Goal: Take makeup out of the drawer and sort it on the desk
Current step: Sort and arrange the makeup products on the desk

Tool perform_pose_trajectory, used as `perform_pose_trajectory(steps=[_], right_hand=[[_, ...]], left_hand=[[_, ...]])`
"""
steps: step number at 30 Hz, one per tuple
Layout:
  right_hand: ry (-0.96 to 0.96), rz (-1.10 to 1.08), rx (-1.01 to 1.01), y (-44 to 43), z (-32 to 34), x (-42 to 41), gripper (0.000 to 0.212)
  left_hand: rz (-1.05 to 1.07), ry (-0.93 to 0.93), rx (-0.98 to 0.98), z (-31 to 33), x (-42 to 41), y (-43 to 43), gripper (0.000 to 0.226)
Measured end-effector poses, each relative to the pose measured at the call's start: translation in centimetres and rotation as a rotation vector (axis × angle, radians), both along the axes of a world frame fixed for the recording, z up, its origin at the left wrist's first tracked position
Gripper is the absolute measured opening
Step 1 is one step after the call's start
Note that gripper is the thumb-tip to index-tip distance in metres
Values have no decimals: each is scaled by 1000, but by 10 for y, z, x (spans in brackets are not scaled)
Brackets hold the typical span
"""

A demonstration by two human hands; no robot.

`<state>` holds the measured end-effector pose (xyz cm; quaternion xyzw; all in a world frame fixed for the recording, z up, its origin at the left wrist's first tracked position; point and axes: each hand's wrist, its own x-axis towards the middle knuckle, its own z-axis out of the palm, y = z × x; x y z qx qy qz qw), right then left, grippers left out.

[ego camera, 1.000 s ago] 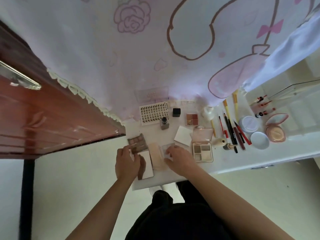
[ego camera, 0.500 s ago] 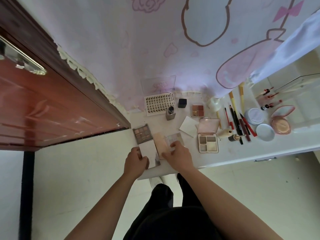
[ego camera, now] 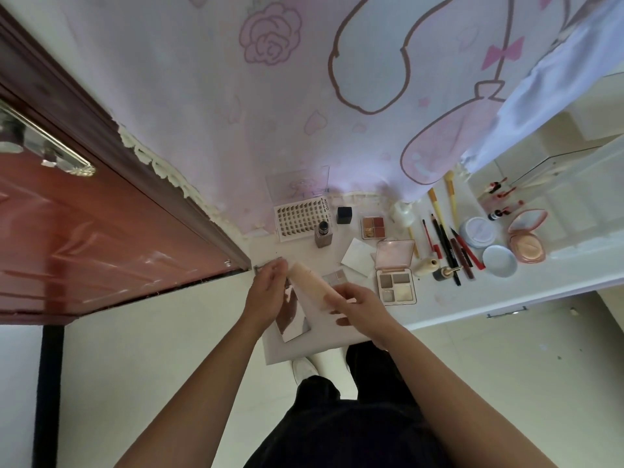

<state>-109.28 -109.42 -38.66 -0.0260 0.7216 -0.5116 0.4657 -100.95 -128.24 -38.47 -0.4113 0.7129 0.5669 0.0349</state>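
Note:
On the white desk (ego camera: 324,342) an open brown eyeshadow palette (ego camera: 268,265) lies at the left end, its mirror lid (ego camera: 293,320) toward me. My left hand (ego camera: 265,292) covers most of the palette, fingers curled over its far edge. A long beige makeup piece (ego camera: 309,280) slants across beside it, and my right hand (ego camera: 359,305) pinches its near end. A small clear palette (ego camera: 335,278) peeks out behind that piece.
Laid out on the desk are a lash tray (ego camera: 302,219), a black cube (ego camera: 344,214), a small bottle (ego camera: 323,234), a red quad palette (ego camera: 373,227), an open pink palette (ego camera: 395,271), several pencils (ego camera: 449,246), round jars (ego camera: 476,231) and a pink compact (ego camera: 526,238). A red-brown door (ego camera: 84,231) stands left.
My right hand has taken hold of the beige piece, which now slants across the palette's mirror. My left hand slid up from the mirror lid onto the palette's far half.

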Motion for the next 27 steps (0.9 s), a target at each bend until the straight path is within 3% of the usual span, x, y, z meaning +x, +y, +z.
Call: perform_pose_trajectory(steps=[2,5,10,12,14,17,20,22,25,27], right_hand=[[-74,13,-86,4,19,-6,19],[-71,14,-157,4,39,-9,21],[541,180,7,8,47,-9,14],[567,161,-30,8,55,-9,21],[363,70,-63,4,69,-9,37],[-110,-53,-117,0,84,-7,51],[-131,-127,-204,2,85,-2,36],[-131,-193,-268,4,81,-1,30],[-343,-252,-381,5,79,-3,24],[-511,-288,-371,5,81,-4,33]], left_hand=[[-69,62,63,13,-11,0,34],[-86,60,-1,22,-21,-1,58],[-46,-35,-76,38,-29,0,60],[25,-14,12,46,-30,4,56],[48,46,116,51,-30,5,56],[25,109,147,56,-29,8,56],[33,108,107,56,-28,10,65],[67,118,141,60,-27,10,54],[88,212,285,67,-26,11,43],[47,240,311,69,-25,12,42]])
